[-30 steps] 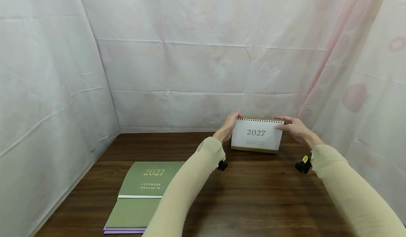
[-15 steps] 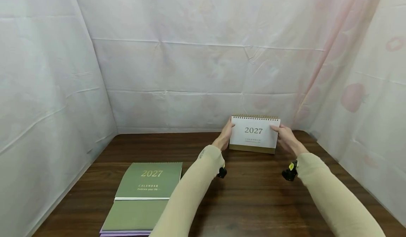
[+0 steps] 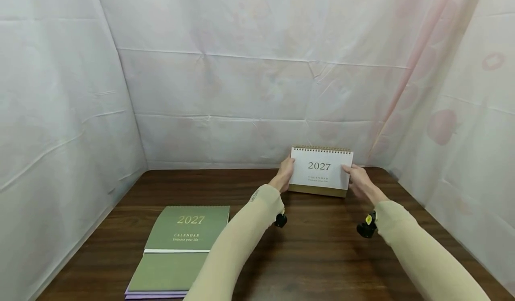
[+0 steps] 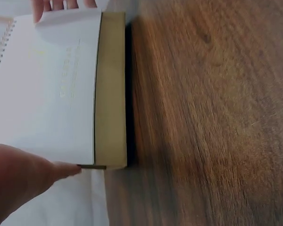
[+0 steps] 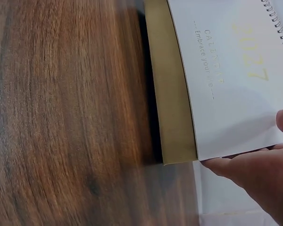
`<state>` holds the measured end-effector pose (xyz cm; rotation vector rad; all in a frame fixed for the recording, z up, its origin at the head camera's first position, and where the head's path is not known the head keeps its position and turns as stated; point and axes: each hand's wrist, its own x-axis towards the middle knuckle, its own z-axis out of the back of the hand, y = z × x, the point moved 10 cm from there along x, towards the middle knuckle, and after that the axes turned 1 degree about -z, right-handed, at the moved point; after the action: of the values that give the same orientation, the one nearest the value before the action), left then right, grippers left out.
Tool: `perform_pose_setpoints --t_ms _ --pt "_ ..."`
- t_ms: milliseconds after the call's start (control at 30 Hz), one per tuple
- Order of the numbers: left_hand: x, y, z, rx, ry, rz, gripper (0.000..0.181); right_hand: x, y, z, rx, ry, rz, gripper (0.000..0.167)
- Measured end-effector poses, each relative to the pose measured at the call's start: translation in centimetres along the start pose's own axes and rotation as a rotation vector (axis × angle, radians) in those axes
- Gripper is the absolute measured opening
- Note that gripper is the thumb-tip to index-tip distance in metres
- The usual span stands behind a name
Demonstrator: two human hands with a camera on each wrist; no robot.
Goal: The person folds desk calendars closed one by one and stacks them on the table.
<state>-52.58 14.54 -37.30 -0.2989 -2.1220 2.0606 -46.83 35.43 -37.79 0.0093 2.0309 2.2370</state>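
Observation:
A white spiral-bound desk calendar (image 3: 320, 172) with "2027" on its cover and a gold-brown base stands upright, leaning back, near the table's far edge. My left hand (image 3: 284, 174) holds its left side. On the opposite side my right hand (image 3: 360, 182) grips it, thumb on the white cover and the other fingers mostly hidden. The left wrist view shows my left hand (image 4: 23, 176) along the calendar's side edge. Close up, my right hand (image 5: 259, 172) touches the lower side near the gold base (image 5: 172, 94). A dark shadow runs along that base.
At the front left of the wooden table (image 3: 322, 252) lies a green 2027 calendar (image 3: 187, 227), with purple edges (image 3: 150, 295) showing beneath it. My left sleeve covers part of its right side. Pale curtains (image 3: 225, 140) hang behind the table and on both sides.
Both hands have slid from the calendar's top corners down to its sides. The calendar has shifted slightly left and shows more of its gold base. The green calendar stays put.

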Motion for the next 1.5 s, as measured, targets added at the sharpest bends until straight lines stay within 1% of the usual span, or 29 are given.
perform_pose_setpoints --t_ms 167,333,567,700,867,1133,1333,1500 --pt "-0.5 -0.5 0.3 0.004 -0.061 0.02 0.057 -0.5 0.8 0.0 -0.03 0.018 0.02 0.058" --pt "-1.3 -0.8 0.6 -0.013 -0.098 0.021 0.056 -1.0 1.4 -0.1 -0.06 0.034 0.035 0.06" --pt "-2.5 -1.3 0.9 -0.046 -0.112 0.025 0.055 -1.9 1.9 -0.4 -0.095 0.048 0.073 0.06" --pt "-3.3 -1.6 1.6 -0.054 -0.139 0.027 0.055 -2.4 2.2 -0.7 -0.107 0.048 0.095 0.061" --pt "-4.3 -1.8 2.6 -0.038 -0.17 0.03 0.055 -3.0 2.6 -1.1 -0.135 0.046 0.108 0.06" --pt "-5.7 -2.3 3.5 -0.02 -0.163 0.016 0.055 -3.8 3.3 -2.3 -0.147 0.086 0.123 0.06" --pt "-6.7 -2.4 3.8 -0.014 -0.153 0.033 0.055 -4.5 3.5 -2.7 -0.158 0.096 0.134 0.061" --pt "-7.6 -2.6 4.3 -0.002 -0.165 0.034 0.056 -5.1 3.7 -3.2 -0.166 0.112 0.147 0.059"
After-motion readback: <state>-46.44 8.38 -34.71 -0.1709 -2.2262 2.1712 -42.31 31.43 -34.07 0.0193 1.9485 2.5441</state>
